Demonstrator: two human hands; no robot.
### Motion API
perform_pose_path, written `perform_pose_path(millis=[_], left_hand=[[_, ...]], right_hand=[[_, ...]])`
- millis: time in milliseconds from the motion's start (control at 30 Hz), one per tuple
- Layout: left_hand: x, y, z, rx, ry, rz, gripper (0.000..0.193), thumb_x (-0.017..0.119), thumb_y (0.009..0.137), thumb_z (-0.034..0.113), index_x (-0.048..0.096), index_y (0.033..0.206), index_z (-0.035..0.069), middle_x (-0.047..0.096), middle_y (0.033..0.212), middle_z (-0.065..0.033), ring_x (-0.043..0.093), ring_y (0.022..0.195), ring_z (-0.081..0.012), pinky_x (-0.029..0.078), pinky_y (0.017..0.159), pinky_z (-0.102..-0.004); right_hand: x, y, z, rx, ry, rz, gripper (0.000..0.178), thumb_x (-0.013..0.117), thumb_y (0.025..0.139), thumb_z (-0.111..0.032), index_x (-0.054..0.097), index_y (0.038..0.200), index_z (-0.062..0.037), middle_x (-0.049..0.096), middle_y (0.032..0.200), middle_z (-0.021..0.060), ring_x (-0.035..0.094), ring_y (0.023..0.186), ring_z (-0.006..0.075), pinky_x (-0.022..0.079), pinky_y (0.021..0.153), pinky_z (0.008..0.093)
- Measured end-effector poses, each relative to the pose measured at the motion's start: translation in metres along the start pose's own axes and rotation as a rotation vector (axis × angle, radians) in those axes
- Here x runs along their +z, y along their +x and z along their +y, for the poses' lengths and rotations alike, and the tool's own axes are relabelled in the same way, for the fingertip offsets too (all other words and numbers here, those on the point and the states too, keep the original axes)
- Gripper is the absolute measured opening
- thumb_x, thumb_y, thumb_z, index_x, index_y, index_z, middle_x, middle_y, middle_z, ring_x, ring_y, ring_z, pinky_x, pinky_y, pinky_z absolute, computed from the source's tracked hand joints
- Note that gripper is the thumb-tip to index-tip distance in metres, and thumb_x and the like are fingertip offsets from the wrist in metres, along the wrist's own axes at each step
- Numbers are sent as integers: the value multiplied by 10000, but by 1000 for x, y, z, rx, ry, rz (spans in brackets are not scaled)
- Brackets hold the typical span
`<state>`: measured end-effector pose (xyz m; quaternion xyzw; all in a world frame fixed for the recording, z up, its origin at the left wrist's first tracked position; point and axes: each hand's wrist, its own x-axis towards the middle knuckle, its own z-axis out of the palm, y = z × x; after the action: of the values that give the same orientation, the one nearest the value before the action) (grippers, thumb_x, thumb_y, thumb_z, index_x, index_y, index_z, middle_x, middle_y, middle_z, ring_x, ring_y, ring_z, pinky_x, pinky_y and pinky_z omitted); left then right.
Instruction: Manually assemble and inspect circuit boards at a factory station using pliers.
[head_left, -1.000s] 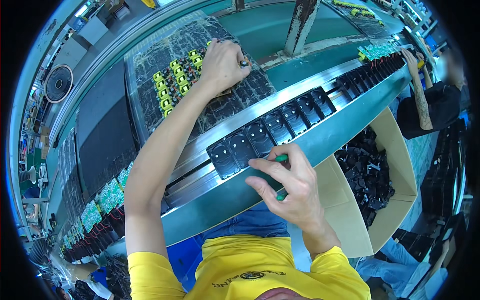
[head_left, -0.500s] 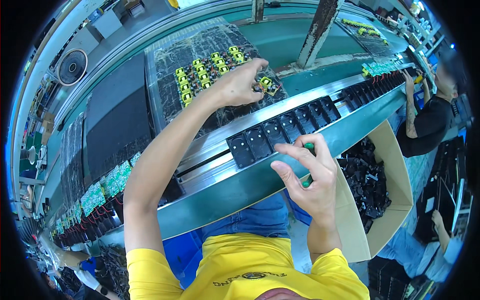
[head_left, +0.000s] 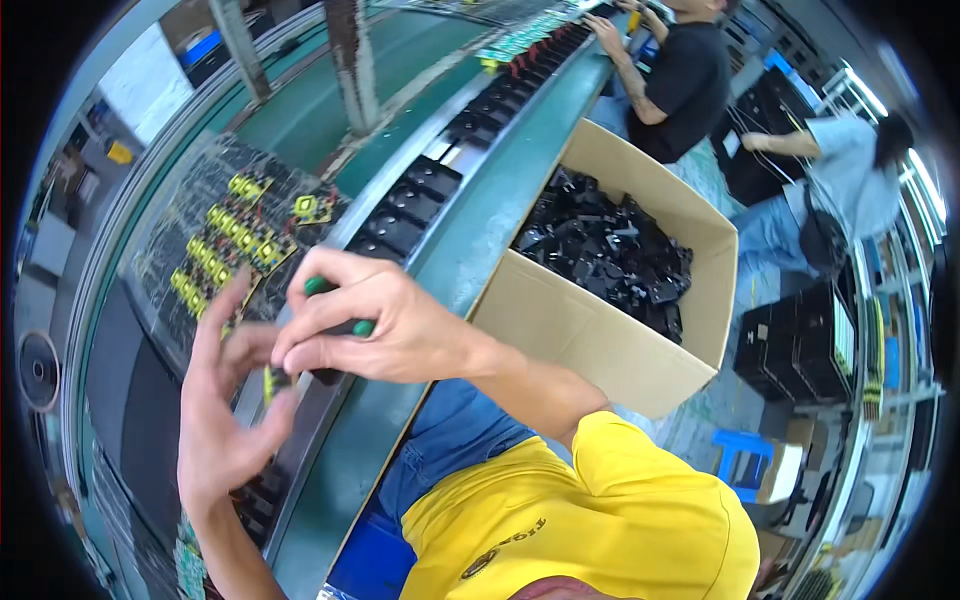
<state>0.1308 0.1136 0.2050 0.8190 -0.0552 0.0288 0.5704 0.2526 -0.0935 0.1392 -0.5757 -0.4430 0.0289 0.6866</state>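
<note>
My left hand (head_left: pixel 225 400), partly blurred, has its thumb and fingers spread around a small part with a yellow edge (head_left: pixel 272 383). My right hand (head_left: pixel 385 320) meets it there, thumb and forefinger tips together close to that part. Tucked in the right hand's curled fingers is a green-handled tool (head_left: pixel 319 286); its working end is hidden. Whether the fingertips also grip the small part cannot be made out. Beyond the hands, several circuit boards with yellow components (head_left: pixel 235 235) lie on a dark, plastic-wrapped panel (head_left: pixel 150 255). Black plastic housings (head_left: pixel 422 188) sit along a metal rail beside them.
A cardboard box (head_left: pixel 600 335) of black plastic parts stands right of the green bench edge (head_left: pixel 470 225). A rusty post (head_left: pixel 352 70) rises behind. Co-workers in a black shirt (head_left: pixel 685 85) and a pale blue shirt (head_left: pixel 855 170) are at the right, above a blue stool (head_left: pixel 742 460).
The view has swung to the right. My left hand has come back from the circuit boards to meet my right hand over the rail. The green-handled tool has stayed in my right hand.
</note>
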Motion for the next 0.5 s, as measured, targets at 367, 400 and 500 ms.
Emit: perform_pose_path(millis=[367,400,500], left_hand=[[22,-39,16,-119,354,226,202,682,1072,27,632,1264,-8,695,1014,-98,602,838,-174,555,829,-332],[32,-38,18,-63,394,287,163,681,1087,38,639,1238,-3,697,1012,-98,603,835,-172,553,811,-327],[45,-33,17,59,462,397,92,680,1118,61,653,1188,8,700,1009,-99,606,829,-167,550,776,-316]], right_hand=[[36,-9,-19,-74,-52,259,77,966,942,-116,904,986,-104,610,1097,34,539,837,142,458,734,297],[37,-10,-19,-103,-70,302,75,965,944,-116,901,979,-102,608,1096,34,532,832,139,452,729,296],[34,-10,-20,-160,-121,394,72,962,946,-117,894,964,-99,606,1094,34,518,820,133,439,719,295]])
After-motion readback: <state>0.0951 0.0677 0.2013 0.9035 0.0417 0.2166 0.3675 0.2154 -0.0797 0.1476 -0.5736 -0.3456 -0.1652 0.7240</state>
